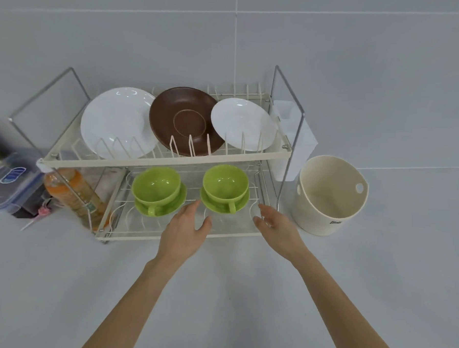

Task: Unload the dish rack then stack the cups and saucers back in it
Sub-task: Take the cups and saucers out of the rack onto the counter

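A two-tier wire dish rack (pixel 170 157) stands on the counter. Its lower shelf holds two green cups, each on a green saucer: a left cup (pixel 156 187) and a right cup (pixel 225 183) on its saucer (pixel 244 201). The upper shelf carries a large white plate (pixel 114 120), a brown saucer (pixel 186 118) and a small white plate (pixel 243 124), all leaning in the slots. My left hand (pixel 187 230) and my right hand (pixel 276 224) hover at the lower shelf's front, either side of the right cup, fingers relaxed and holding nothing.
A cream bucket (pixel 328 197) stands right of the rack, with a white holder (pixel 294 140) hanging on the rack's right end. To the left are an orange drink bottle (pixel 70 192) and a clear lidded container (pixel 7 186). Grey counter lies in front.
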Demonstrator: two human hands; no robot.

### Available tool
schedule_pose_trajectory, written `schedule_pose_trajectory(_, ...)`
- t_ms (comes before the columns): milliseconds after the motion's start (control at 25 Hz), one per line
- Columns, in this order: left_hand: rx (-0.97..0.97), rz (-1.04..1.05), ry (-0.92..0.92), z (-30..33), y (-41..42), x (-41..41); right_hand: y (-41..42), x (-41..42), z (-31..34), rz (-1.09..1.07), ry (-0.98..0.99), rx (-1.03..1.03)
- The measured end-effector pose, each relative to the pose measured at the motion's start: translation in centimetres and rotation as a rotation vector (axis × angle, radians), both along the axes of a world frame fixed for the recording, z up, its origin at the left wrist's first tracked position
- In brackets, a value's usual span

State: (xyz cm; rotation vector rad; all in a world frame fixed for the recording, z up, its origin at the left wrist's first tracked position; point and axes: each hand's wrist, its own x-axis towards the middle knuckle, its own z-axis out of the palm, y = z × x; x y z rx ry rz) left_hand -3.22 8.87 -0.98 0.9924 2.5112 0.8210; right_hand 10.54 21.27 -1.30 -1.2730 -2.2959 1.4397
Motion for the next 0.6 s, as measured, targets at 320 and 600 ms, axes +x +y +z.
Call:
schedule_pose_trajectory(320, -0.012, 0.066, -0.31, -2.4, 3.8, -5.5, 2.9, -6.1, -1.4, -0.135, -0.046, -0.145)
schedule_pose_trajectory(600, 0.031, 0.186, -0.539, -4.1, 7.3, -7.9, 5.7, -9.3, -4.0, -0.239, -0.03, -0.251)
